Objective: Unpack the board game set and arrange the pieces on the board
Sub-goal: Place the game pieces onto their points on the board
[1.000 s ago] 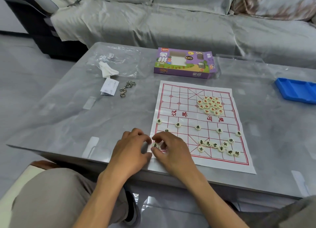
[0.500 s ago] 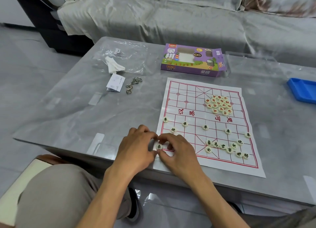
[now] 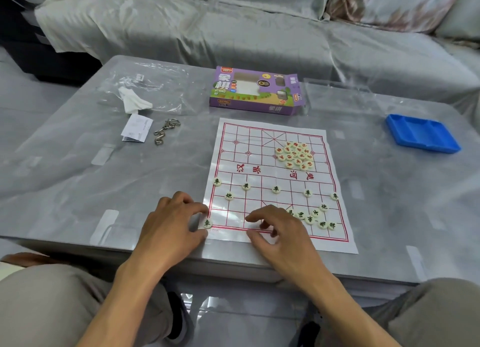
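chariot piece: small cream disc (image 3: 207,223) with a black character, flat on the near-left corner of the xiangqi board (image 3: 262,180)
handling: looks light, rigid and smooth, so likely to slide on the paper sheet; best pinched at the rim from both sides, or nudged flat with a fingertip
board: thin paper sheet, floppy, could shift or wrinkle if dragged on; lies on the glossy grey table (image 3: 78,180)
left hand: (image 3: 172,225) palm down at the board's left edge, fingers curled, thumb and forefinger at either side of the chariot piece; reads as a light pinch
right hand: (image 3: 279,231) over the near rows, fingers loosely curled, fingertips at the sheet, holds nothing I can see
black pieces waiting: cluster (image 3: 310,216) near the right corner, touching each other
red pieces: heap (image 3: 296,154) on the far half, unsorted
box: purple xiangqi carton (image 3: 255,90) beyond the board, flap open
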{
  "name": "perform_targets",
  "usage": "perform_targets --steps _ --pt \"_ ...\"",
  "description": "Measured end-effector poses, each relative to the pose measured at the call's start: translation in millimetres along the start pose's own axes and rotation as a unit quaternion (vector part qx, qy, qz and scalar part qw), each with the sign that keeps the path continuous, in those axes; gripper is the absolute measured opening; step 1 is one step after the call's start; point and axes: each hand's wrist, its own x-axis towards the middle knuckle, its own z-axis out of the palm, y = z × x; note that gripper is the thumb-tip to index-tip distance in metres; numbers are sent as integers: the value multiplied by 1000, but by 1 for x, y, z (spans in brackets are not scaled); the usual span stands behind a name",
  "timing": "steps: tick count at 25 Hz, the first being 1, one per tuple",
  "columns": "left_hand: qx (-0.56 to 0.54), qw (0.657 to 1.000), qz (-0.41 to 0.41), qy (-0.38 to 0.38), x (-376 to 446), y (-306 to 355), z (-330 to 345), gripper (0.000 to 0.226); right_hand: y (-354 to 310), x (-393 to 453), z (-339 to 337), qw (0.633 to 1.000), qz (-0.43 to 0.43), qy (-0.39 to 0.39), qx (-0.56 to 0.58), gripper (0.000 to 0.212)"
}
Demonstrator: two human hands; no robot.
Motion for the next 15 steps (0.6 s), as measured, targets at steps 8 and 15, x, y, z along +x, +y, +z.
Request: perform_targets --steps 8,15 --pt "3 1000 -15 -7 2 3 0 36 41 -13 -32 991 104 47 -65 16" --pt "8 1000 -18 -19 5 1 0 37 46 -10 -22 990 73 22 -117 23"
